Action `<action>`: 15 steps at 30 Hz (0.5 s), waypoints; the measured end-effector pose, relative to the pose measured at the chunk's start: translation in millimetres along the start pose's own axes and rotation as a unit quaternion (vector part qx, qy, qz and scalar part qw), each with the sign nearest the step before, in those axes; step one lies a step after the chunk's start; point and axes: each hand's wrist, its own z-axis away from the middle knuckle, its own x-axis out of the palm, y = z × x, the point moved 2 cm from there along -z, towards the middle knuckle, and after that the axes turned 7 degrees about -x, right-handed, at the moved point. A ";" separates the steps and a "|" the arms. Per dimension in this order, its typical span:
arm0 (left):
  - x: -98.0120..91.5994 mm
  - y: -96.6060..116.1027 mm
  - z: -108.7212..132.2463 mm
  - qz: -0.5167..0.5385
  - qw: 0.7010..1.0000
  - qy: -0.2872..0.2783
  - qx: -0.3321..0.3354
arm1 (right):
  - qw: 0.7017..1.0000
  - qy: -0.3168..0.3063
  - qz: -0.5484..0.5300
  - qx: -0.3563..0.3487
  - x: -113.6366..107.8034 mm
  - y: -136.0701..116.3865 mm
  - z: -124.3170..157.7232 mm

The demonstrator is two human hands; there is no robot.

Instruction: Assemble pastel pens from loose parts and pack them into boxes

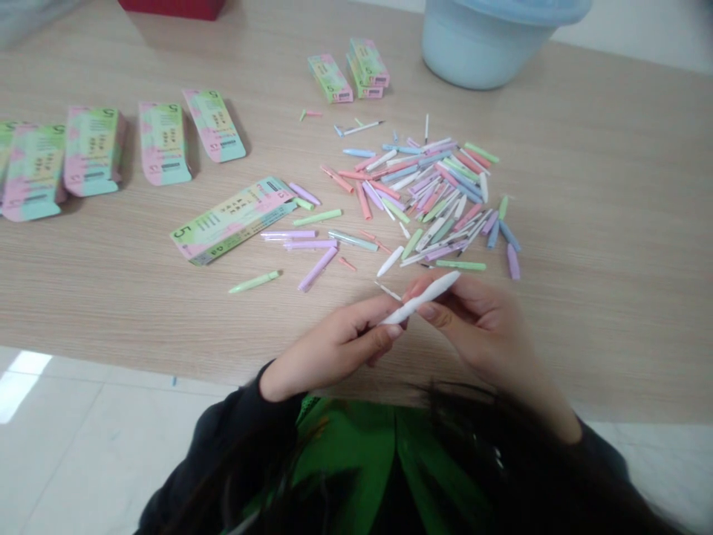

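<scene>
Both my hands pinch one white pen (422,298) just above the near edge of the wooden table (111,297). My left hand (334,345) grips its lower end with closed fingers. My right hand (479,319) holds the upper part between thumb and fingers. A thin white refill (386,290) lies just beyond my left fingertips. Behind the hands spreads a heap of pastel pen parts (434,197), pink, green, blue, purple and white. A few assembled pens (309,241) lie to the left of it beside an open flat box (234,220).
Several pastel boxes (92,152) stand in a row at the far left, three more (350,70) at the back middle. A light blue tub (490,41) sits at the back right, a red object (172,7) at the back left. White floor tiles show below the table edge.
</scene>
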 end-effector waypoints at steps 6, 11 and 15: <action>-19.6 30.8 -2.1 -0.034 0.999 0.003 0.010 | 0.998 -0.023 0.019 -0.053 -10.8 -14.4 -20.1; -32.5 45.2 -14.1 0.005 1.000 0.007 0.009 | 0.996 -0.002 -0.014 -0.086 -19.1 -4.8 -35.2; -33.7 42.6 -19.4 0.018 0.994 0.109 -0.008 | 0.996 0.028 -0.009 -0.089 -17.2 3.3 -34.8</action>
